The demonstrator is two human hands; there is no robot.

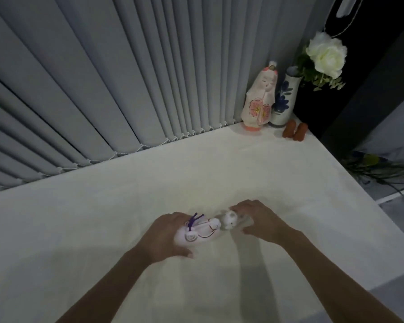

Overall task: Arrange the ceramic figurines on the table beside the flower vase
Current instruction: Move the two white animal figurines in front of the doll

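Observation:
On the white table (126,206), near its front middle, my left hand (166,236) wraps a white figurine with a purple cord and spiral marks (201,231). My right hand (259,220) closes over a small white animal figurine (229,220) right beside it; the two figurines almost touch. At the far right corner stands the flower vase (283,99), white with blue flowers, holding a white rose (325,52). A tall white doll figurine with pink blossoms (259,99) stands upright just left of the vase. Two small orange-brown figurines (294,130) sit in front of it.
Grey vertical blinds (103,89) hang along the table's back edge. The table's right edge runs diagonally toward me; beyond it lie dark green stems (378,169) on a lower surface. A dark wall rises behind the vase.

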